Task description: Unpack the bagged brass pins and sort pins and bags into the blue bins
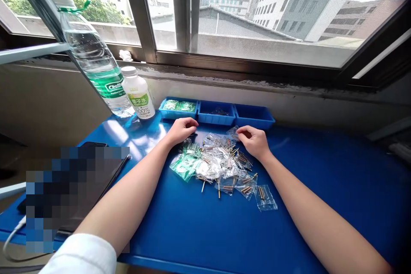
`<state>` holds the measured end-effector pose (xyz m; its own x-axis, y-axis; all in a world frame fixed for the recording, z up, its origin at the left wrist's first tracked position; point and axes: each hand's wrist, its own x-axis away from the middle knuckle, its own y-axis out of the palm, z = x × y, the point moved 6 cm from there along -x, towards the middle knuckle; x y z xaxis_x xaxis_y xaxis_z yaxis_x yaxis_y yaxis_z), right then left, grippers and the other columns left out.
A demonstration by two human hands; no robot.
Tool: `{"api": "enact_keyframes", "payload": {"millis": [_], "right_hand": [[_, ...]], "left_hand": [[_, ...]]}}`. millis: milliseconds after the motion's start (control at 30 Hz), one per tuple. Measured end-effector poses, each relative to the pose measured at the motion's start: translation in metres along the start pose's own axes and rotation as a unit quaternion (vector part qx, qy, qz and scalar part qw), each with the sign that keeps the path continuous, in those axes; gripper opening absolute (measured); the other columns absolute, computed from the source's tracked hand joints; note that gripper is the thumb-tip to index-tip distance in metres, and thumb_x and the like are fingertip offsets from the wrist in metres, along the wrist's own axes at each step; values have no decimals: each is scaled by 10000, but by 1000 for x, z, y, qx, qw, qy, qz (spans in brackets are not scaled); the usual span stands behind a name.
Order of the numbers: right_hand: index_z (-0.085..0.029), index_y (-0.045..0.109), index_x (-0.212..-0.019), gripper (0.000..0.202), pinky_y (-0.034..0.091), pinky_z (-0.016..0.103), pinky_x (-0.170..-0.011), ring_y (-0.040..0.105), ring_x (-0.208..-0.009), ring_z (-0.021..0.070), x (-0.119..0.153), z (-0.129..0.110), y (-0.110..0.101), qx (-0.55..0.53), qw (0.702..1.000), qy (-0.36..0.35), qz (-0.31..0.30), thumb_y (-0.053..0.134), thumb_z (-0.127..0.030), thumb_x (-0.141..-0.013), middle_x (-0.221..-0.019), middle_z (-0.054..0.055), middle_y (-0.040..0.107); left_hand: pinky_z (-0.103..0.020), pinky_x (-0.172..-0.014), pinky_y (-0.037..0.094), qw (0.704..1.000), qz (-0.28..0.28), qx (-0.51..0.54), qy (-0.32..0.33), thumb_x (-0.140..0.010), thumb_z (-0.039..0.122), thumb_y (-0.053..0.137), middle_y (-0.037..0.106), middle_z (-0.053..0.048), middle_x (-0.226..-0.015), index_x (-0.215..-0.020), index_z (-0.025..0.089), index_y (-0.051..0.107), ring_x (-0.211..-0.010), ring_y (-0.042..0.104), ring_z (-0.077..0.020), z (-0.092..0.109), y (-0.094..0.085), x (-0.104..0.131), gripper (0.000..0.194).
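A pile of small clear bags (216, 160) with thin brass-coloured and dark pins lies on the blue table, some pins loose at its edges. Green-tinted bags (185, 162) form the pile's left side. My left hand (182, 130) is at the pile's upper left, fingers curled with thumb near the fingertips; anything between them is too small to make out. At the upper right, my right hand (253, 140) pinches the edge of a small clear bag (233, 133). One bag with pins (266, 198) lies apart at the lower right.
Three joined blue bins stand behind the pile: left bin (178, 114) with green packets, middle bin (216, 118) with small items, right bin (253, 123). A large water bottle (96, 60), a white bottle (138, 94) and a partly blurred dark device (93, 188) are at left. Windows rise behind.
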<state>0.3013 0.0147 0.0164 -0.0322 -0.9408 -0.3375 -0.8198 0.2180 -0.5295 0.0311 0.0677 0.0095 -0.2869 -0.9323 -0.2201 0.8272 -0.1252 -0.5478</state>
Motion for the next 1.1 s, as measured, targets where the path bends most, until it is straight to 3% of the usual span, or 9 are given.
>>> {"api": "enact_keyframes", "payload": {"millis": [133, 233, 367, 467, 600, 700, 833, 967, 1100], "right_hand": [[-192, 707, -817, 192, 523, 345, -602, 650, -633, 217, -4, -2, -1, -45, 999, 15, 1, 595, -326, -738, -694, 57, 697], [-168, 705, -1024, 362, 505, 318, -549, 649, -650, 197, -14, -11, -1, -121, 993, 18, -3, 604, -306, -705, -938, 93, 727], [-264, 458, -1408, 771, 431, 250, -441, 661, -818, 202, -26, -24, 10, -194, 977, 12, -87, 631, -270, -657, -1495, 101, 406], [-329, 317, -1481, 899, 423, 228, -425, 655, -953, 241, -28, -22, 21, -204, 967, 28, -150, 648, -259, -648, -1584, 67, 224], [-338, 286, -1494, 928, 449, 233, -426, 648, -1016, 284, -28, -12, 26, -197, 966, 40, -162, 672, -286, -651, -1593, 77, 190], [-311, 313, -1488, 917, 458, 238, -438, 651, -1015, 295, -27, -9, 26, -198, 966, 40, -159, 691, -292, -653, -1569, 103, 260], [-228, 441, -1423, 800, 480, 262, -493, 667, -923, 260, -22, -10, 19, -161, 979, 30, -122, 693, -281, -666, -1399, 136, 510], [-161, 681, -1037, 362, 507, 317, -602, 644, -744, 205, -15, -9, 5, -97, 995, -6, -37, 668, -278, -695, -1021, 111, 701], [-181, 652, -707, 133, 457, 317, -551, 573, -586, 179, -10, -1, -3, -40, 999, -2, -16, 641, -313, -710, -652, 51, 642]], "left_hand": [[-251, -656, 461, 1000, -11, -17, -2, -708, 245, 567, 706, -33, -805, -866, 148, 707, -717, 613, -162, 1, 2, -1, 231], [-250, -653, 460, 1000, -15, -19, -5, -704, 243, 573, 704, -32, -798, -861, 150, 711, -714, 612, -163, 2, 3, -1, 229], [-246, -644, 455, 1000, -19, -16, -15, -703, 241, 579, 698, -31, -788, -860, 148, 713, -706, 604, -159, 4, 4, 0, 227], [-247, -643, 452, 999, -22, -17, -20, -703, 239, 581, 694, -28, -773, -864, 150, 714, -700, 599, -156, 4, 5, 0, 228], [-252, -662, 459, 999, -24, -20, -17, -697, 238, 583, 694, -28, -777, -859, 155, 716, -720, 606, -161, 5, 5, 0, 225], [-257, -671, 463, 999, -27, -25, -19, -696, 242, 583, 695, -29, -783, -860, 157, 717, -727, 608, -165, 5, 6, 0, 228], [-251, -666, 459, 999, -27, -24, -21, -700, 240, 586, 694, -26, -783, -863, 157, 719, -719, 603, -160, 5, 5, 0, 226], [-241, -636, 443, 999, -18, -39, -19, -711, 230, 576, 685, -24, -761, -864, 149, 722, -685, 585, -147, 5, 4, 1, 227], [-239, -625, 437, 999, -9, -50, -19, -714, 229, 569, 685, -24, -763, -872, 147, 724, -673, 578, -143, 4, 3, 1, 236]]}}
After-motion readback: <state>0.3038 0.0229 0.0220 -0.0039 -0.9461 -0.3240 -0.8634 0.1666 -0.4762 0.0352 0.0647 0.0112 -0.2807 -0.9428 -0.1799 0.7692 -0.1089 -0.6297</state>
